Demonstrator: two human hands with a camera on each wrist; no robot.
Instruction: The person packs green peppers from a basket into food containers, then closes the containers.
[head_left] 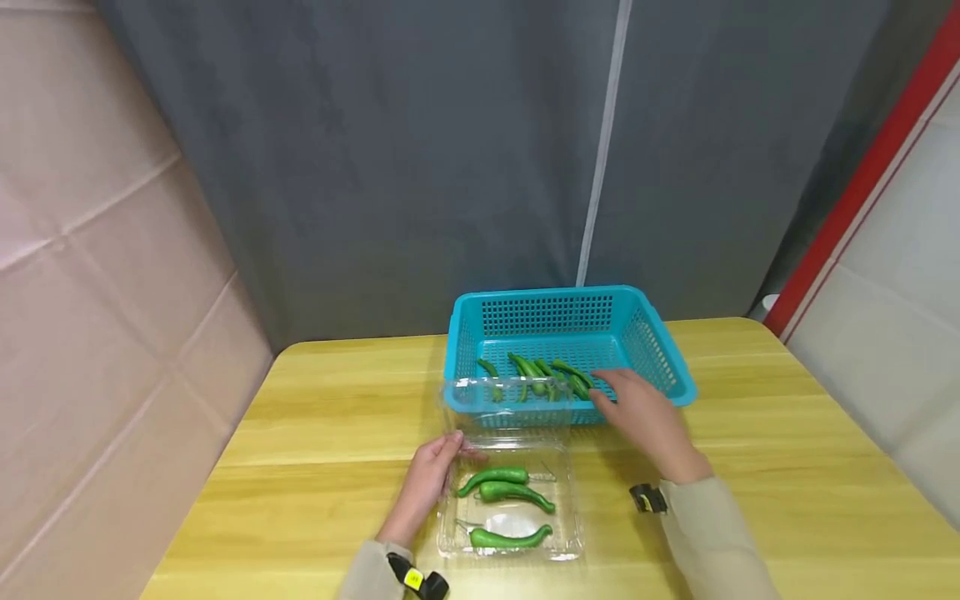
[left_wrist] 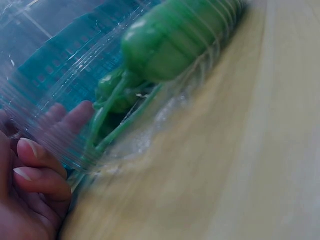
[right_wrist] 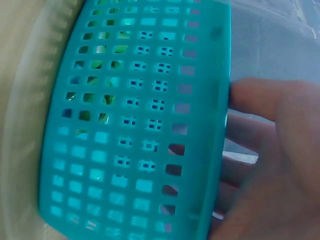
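A clear hinged plastic box (head_left: 573, 527) lies with its lid raised toward the basket. In it are three green chili peppers (head_left: 516, 492), and one pepper (left_wrist: 167, 42) looms large through the plastic in the left wrist view. My left hand (head_left: 429, 477) grips the box's left side near the hinge, some fingers seen through the plastic. My right hand (head_left: 651, 421) reaches over the near rim of a turquoise basket (head_left: 675, 346), fingers extended down inside beside several more green chili peppers (head_left: 529, 368). From the right wrist, the basket wall (right_wrist: 212, 130) hides the fingertips.
Under everything is a wood-grain table (head_left: 330, 417). A dark grey curtain (head_left: 390, 167) hangs right behind the basket. Pale panels (head_left: 112, 333) flank the table, with a red strip (head_left: 862, 179) on the right. The raised lid (head_left: 510, 417) overlaps the basket's near edge in the head view.
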